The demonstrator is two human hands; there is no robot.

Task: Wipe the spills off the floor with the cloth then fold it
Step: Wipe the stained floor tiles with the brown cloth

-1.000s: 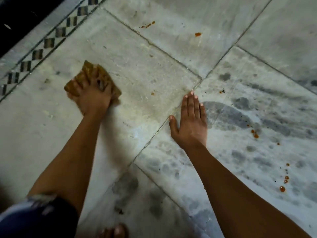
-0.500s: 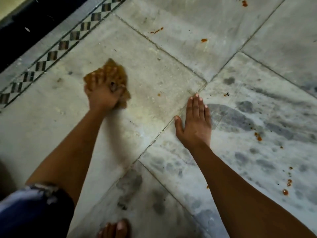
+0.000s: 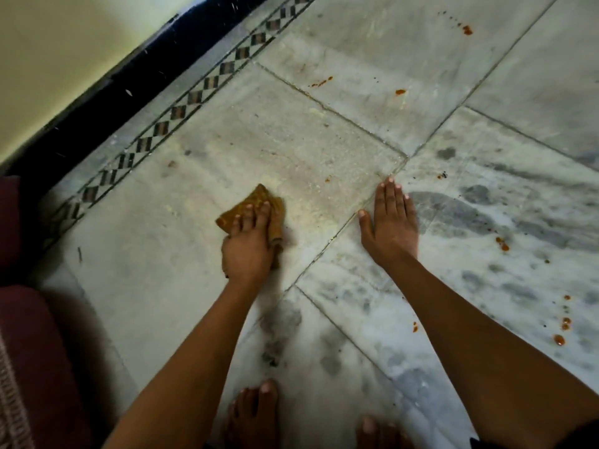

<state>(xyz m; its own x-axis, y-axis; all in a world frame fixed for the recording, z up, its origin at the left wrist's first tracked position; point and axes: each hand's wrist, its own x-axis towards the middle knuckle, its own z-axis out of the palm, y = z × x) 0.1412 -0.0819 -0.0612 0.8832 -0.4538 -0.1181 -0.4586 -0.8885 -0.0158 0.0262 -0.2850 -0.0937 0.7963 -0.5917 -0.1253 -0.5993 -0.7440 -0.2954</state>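
A crumpled mustard-brown cloth (image 3: 256,202) lies on the pale marble floor (image 3: 162,270). My left hand (image 3: 248,247) presses down on it, fingers spread over its top. My right hand (image 3: 390,223) rests flat on the floor just to the right, palm down, holding nothing, beside the tile joint. Orange-red spills dot the floor: a streak (image 3: 321,82) and a blob (image 3: 400,91) farther ahead, drops (image 3: 466,30) at the top right, a spot (image 3: 502,244) to the right, and several drops (image 3: 562,332) at the lower right.
A black skirting (image 3: 129,82) and a cream wall (image 3: 64,53) run along the upper left, with a checkered tile border (image 3: 181,108) beside them. A dark red cushion (image 3: 35,351) sits at the lower left. My bare feet (image 3: 256,413) are at the bottom.
My left hand has dragged the cloth toward me and to the right, closer to my right hand. The right hand stayed planted. The view has tilted, showing more wall and the cushion.
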